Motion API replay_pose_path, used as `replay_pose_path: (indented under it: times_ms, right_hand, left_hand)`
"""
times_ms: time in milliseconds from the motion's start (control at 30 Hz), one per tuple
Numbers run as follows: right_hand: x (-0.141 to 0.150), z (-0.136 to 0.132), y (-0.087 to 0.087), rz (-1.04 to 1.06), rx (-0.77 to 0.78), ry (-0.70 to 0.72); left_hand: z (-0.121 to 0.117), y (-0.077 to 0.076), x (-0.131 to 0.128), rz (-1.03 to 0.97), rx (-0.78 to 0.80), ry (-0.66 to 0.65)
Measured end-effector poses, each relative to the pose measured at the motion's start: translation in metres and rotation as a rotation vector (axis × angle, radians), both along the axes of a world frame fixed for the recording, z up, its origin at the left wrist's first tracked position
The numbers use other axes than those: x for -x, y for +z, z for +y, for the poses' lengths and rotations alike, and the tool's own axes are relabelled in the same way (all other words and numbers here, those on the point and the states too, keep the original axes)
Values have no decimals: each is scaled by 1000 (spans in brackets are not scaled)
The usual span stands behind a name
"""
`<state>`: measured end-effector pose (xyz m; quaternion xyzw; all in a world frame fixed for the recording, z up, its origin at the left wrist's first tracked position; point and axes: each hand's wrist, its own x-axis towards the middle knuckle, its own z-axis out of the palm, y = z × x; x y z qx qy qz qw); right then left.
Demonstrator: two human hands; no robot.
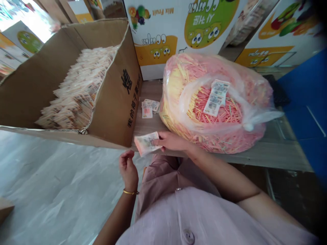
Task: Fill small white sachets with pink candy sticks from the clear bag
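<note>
My right hand (171, 141) lies on a small wad of printed paper-wrapped packets (146, 143) at the table's edge, pressing it with the fingers. The wad sticks out past the edge of the wooden table (150, 90). My left hand (128, 169), with a gold bangle at the wrist, hangs in the air below that edge, fingers curled and nothing visible in them. Right of the wad sits a big clear plastic bag (255, 102) stuffed with pink and yellow sticks. Several printed strips (214, 98) lie on top of it.
A cardboard box (114, 102) stands open at the left, packed with rows of paper packets. A small pile of packets (148, 108) lies on the table. Printed fruit cartons (176, 30) stand behind. Plastic sheeting (58, 177) spreads at lower left, blue panels at right.
</note>
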<state>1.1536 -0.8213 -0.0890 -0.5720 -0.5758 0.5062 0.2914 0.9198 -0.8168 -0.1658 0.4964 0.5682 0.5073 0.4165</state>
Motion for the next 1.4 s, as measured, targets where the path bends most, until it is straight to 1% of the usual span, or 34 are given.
replay_pose_path:
  times_ms: [67, 100, 200, 233, 267, 300, 333, 367, 400, 433, 467, 500, 567, 633, 667, 733, 767, 800, 867, 900, 933, 967, 1000, 1067, 1133, 1200, 1300, 1400]
  right_hand:
    - [1, 1, -3, -154, 19, -117]
    - [1, 2, -6, -171, 15, -132]
    - [-1, 3, -13, -136, 6, -56]
    - [-2, 4, -15, -180, 2, -70]
    - [-4, 4, -16, -265, -6, -123]
    - [-4, 4, -18, -353, -16, -199]
    - [-4, 3, -19, -396, -22, -268]
    - [-2, 2, -19, -374, -23, -321]
    - [1, 1, -19, -290, -24, -357]
    - [5, -1, -19, -169, -23, -378]
    - [10, -4, -19, -43, -27, -398]
    - [15, -7, -20, 67, -38, -414]
    - [26, -15, -21, 193, -97, -454]
    - [30, -21, -23, 196, -132, -464]
    - [28, -24, -23, 145, -117, -438]
    - [18, -28, -20, -35, -69, -379]
    - [11, -29, -17, -131, -77, -360]
    - [3, -29, -14, -209, -132, -352]
    - [-8, -27, -5, -284, -343, -317]
    - [-11, -25, -2, -293, -446, -263]
    - [-11, -22, 1, -302, -513, -192]
    - [-10, -18, 4, -320, -538, -124]
    - [-7, -14, 5, -349, -527, -67]
    - [0, -6, 6, -429, -454, 18]
    - [6, 0, 5, -534, -385, 103]
    - [9, 3, 5, -635, -356, 166]
    - [8, 4, 4, -715, -375, 141]
    - [3, 5, 3, -686, -388, 85]
  left_hand:
    - [2, -5, 2, -15, 54, -17]
    - [2, -6, 2, -12, 67, -34]
    - [-5, -5, 0, -15, 93, -108]
    - [-9, -2, -2, -14, 102, -148]
    - [-13, 2, -6, -13, 130, -212]
    - [-18, 8, -11, -24, 189, -299]
    - [-23, 15, -17, -56, 276, -394]
    - [-28, 24, -24, -114, 379, -480]
    - [-31, 33, -33, -196, 484, -555]
    - [-33, 42, -42, -296, 562, -591]
    - [-34, 50, -51, -393, 594, -592]
    - [-32, 56, -60, -469, 581, -562]
    - [-23, 62, -76, -536, 496, -471]
    - [-10, 59, -84, -525, 422, -406]
    - [-2, 55, -85, -506, 401, -395]
    - [13, 45, -82, -436, 350, -367]
    - [19, 40, -79, -372, 303, -352]
    - [25, 36, -74, -282, 235, -344]
    - [34, 30, -66, -49, 56, -376]
    - [37, 28, -63, 65, -31, -423]
    - [40, 26, -61, 160, -104, -482]
    - [42, 24, -60, 229, -157, -535]
    - [44, 22, -60, 272, -187, -573]
    - [45, 16, -63, 301, -200, -585]
    - [45, 8, -66, 304, -186, -522]
    - [46, 1, -68, 311, -165, -471]
    - [49, -5, -68, 332, -144, -493]
    - [53, -1, -67, 348, -130, -530]
